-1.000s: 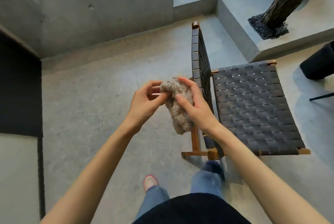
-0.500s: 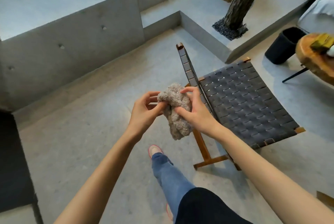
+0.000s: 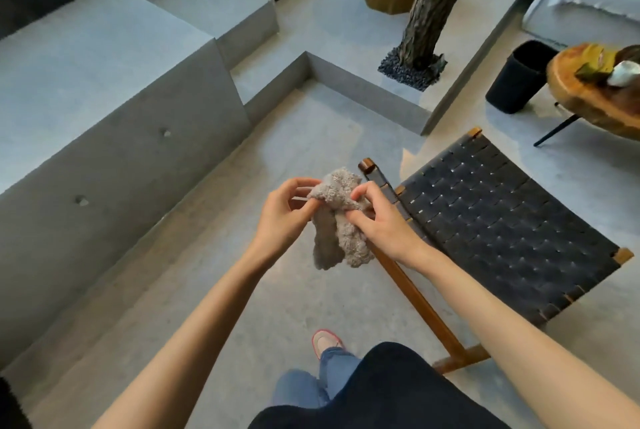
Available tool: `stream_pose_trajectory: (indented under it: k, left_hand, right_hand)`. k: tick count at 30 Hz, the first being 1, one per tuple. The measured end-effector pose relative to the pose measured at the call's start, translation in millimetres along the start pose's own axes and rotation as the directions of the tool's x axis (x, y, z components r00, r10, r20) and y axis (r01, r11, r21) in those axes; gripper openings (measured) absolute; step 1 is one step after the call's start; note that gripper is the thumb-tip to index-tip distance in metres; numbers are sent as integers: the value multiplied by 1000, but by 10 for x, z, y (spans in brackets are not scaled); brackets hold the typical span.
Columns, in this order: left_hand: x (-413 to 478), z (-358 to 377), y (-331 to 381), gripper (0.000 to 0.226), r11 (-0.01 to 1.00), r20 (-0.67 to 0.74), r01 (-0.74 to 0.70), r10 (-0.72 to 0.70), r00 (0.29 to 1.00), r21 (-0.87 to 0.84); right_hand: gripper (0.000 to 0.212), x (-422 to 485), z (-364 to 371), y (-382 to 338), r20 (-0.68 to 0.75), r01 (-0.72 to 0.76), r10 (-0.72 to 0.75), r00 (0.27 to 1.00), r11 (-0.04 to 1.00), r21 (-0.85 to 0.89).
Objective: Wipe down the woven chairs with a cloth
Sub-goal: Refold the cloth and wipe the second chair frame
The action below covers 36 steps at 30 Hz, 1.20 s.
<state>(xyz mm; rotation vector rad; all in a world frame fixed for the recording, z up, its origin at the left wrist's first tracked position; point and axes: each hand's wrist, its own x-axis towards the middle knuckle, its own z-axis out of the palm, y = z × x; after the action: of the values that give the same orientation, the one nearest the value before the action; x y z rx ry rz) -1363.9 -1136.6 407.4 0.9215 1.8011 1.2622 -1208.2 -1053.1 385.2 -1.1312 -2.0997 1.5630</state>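
Observation:
A fluffy grey-beige cloth [image 3: 337, 220] hangs bunched between my two hands at mid-frame. My left hand [image 3: 285, 217] pinches its upper left edge. My right hand [image 3: 379, 220] grips its upper right part with curled fingers. Just right of my hands stands a low chair [image 3: 502, 231] with a dark woven seat and backrest on a brown wooden frame. Neither hand nor the cloth touches the chair; my right hand hides part of the backrest.
Concrete steps and blocks [image 3: 114, 110] rise to the left and behind. A tree trunk [image 3: 433, 6] stands in black gravel beyond the chair. A black bin [image 3: 516, 77] and a round wooden table [image 3: 595, 99] sit at right. My foot [image 3: 325, 342] is on the concrete floor below.
The view has swung right and up, bringing the bin, table and tree trunk into sight. Both hands keep hold of the cloth and have worked it slightly; my leg has stepped forward.

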Motion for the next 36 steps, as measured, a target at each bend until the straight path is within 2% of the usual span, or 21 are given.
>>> stream_pose_trajectory:
  k: [8,12,16,19,21,24,27,29,32,33,36]
  left_hand:
    - [1334,-575,-80,15,990,154,-101,86,984,93]
    - [2019,-829,-162,3,997,295,-31,7,956,75]
    - [2620,-1048,-122,9,997,517,58,-78,853,56]
    - [3026,-1101,-53,10,994,639,92,-113,761,67]
    - [3275,-1044,-11,8,985,727,145,-169,666,96]
    - [3588,-840,25,12,960,807,235,-257,532,151]
    - [3847,-555,13,23,974,844,126,-228,486,191]
    - [4031,-321,-11,17,974,860,99,-226,459,203]
    - [4337,75,17,11,978,900,43,-207,383,206]
    - [4445,211,54,10,978,916,4,-196,351,208]
    - [4760,642,207,8,976,956,-92,-171,240,198]
  right_hand:
    - [11,1040,241,-285,-247,-79,60,967,994,-71]
    - [10,1578,497,-324,-467,-124,60,882,986,-107]
    - [13,2029,765,-548,-651,-195,152,744,981,6]
    - [25,2294,895,-709,-662,-240,264,701,962,129]
    - [31,2420,943,-752,-651,-275,339,679,940,202]
    - [35,2549,914,-692,-659,-322,442,609,897,304]
    - [39,2672,822,-591,-672,-298,505,542,863,409]
    - [42,2760,739,-513,-684,-263,533,498,844,467]
    - [40,2867,567,-342,-745,-274,548,380,836,475]
    - [39,2893,503,-265,-781,-294,545,305,834,467]
    - [32,2957,312,-12,-864,-400,503,15,795,456]
